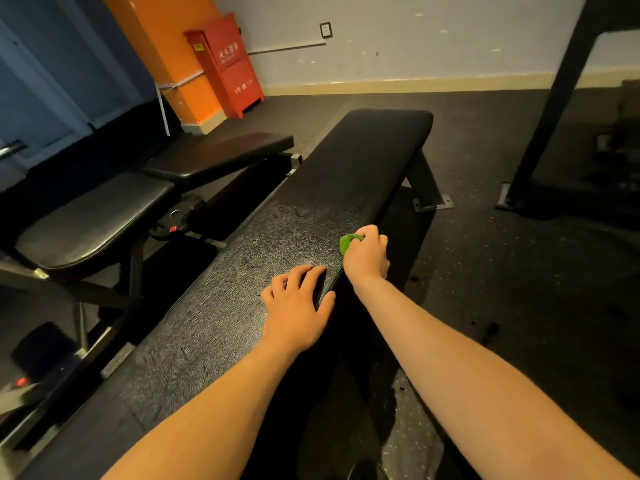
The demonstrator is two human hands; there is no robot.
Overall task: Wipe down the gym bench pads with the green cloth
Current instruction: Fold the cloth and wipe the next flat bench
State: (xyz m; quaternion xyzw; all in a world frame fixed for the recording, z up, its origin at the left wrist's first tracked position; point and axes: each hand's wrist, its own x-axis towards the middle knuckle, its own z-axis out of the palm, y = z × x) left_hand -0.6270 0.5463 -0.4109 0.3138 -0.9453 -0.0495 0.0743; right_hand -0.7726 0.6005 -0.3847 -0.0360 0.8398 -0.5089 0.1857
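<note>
One wide-angle view looks from the person's head, forward and down along the pad (349, 181). It sits near the left hand (298, 308) and right hand (367, 259), which lie low in the frame. The far wall (433, 39) fills the top.

A long black bench pad (346, 174) ran from the lower left of the frame up to the centre, and its surface looked worn and cracked in the middle part. The left hand (298, 306) rested on it near the right edge. Just beside, at this edge, the right hand (367, 254) gripped the green cloth (348, 242) against the pad. The bench stood on a dark speckled floor (502, 289). A second bench (93, 220) stood at the left.
</note>
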